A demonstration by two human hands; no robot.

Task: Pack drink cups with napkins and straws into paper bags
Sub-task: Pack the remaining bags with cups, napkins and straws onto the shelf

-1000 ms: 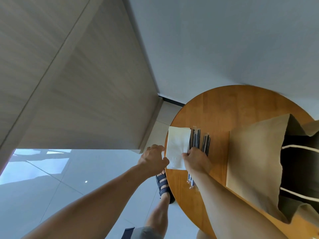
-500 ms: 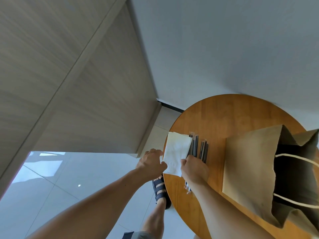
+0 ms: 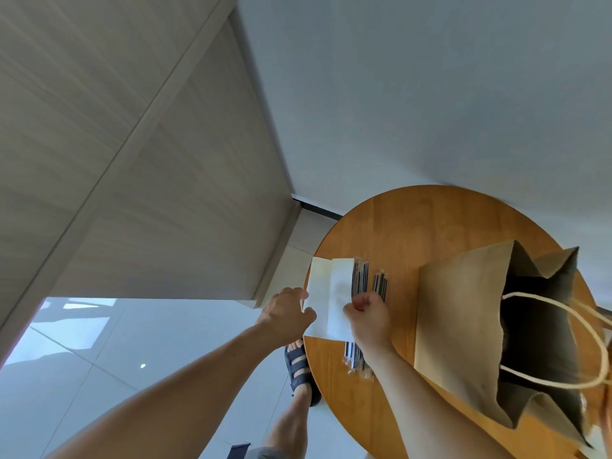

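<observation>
Rightmost first: the right hand (image 3: pixel 367 318) is curled tight, thumb and bent fingers pinching the right edge of a white napkin (image 3: pixel 334 299), which lies near the left rim of the round wooden bench (image 3: pixel 414 226) and juts a little past that rim; the left hand (image 3: pixel 286 313) sits at the napkin's left edge, thumb tip on the paper, fingers bent at the border, though whether they actually pinch it I cannot tell; just beside the napkin, partly under the right hand and wrist, lie black straws (image 3: pixel 362 281) in clear wrappers, their ends showing above and below the hand; further right on the bench is a brown paper bag (image 3: pixel 460 326), its mouth gaping dark, pale cord handles arching across it; below the rim, a foot in a dark sandal (image 3: pixel 298 367) stands on the glossy tiled floor (image 3: pixel 99 359).
</observation>
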